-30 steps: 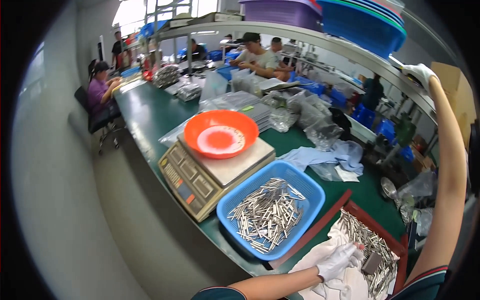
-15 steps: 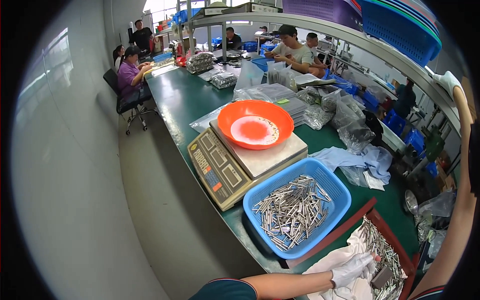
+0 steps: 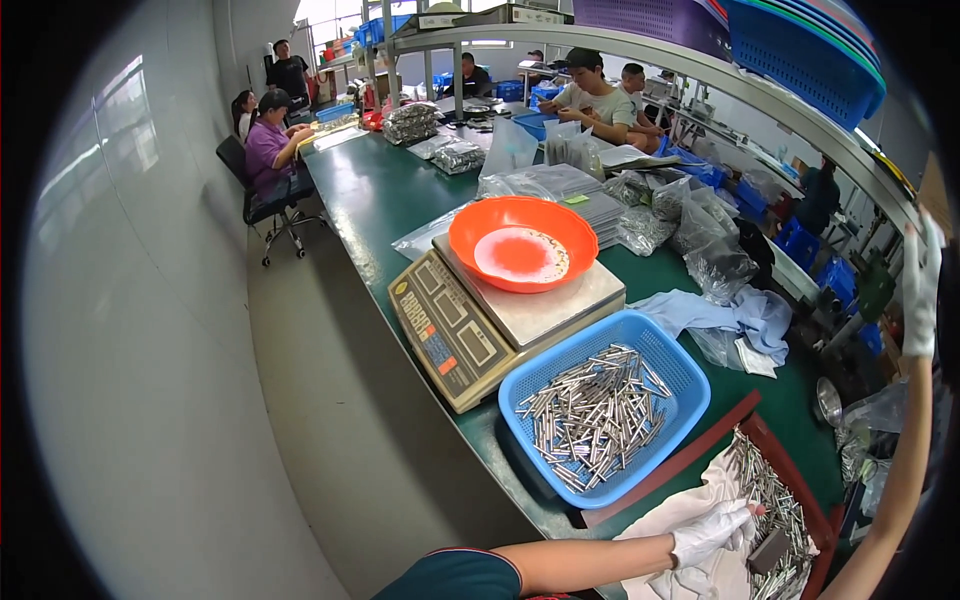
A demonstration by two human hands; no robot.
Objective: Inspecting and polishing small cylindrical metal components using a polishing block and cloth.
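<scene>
My left hand (image 3: 708, 535), in a white glove with a bare fingertip showing, lies on a pale cloth (image 3: 655, 555) beside a heap of slim metal pins (image 3: 775, 490). Its fingers are curled together; what they hold, if anything, is hidden. A dark brown block (image 3: 769, 551) lies on the pins close by. Reddish-brown edging (image 3: 780, 447) frames cloth and pins. Raised at the far right, my right hand (image 3: 921, 290), also white-gloved, stretches its fingers upward near the shelf edge, with nothing visible in them.
A blue basket (image 3: 690, 385) of metal pins stands beside a scale (image 3: 450, 330) carrying an orange bowl (image 3: 480, 215). Behind lie plastic bags (image 3: 715, 255) and a light-blue cloth (image 3: 700, 312). An overhead shelf (image 3: 640, 42) spans the green table (image 3: 350, 190). Several people sit farther back.
My right hand has come down and back from the shelf edge, its fingers now pointing up. The left hand stays at the cloth. The whole view has shifted slightly.
</scene>
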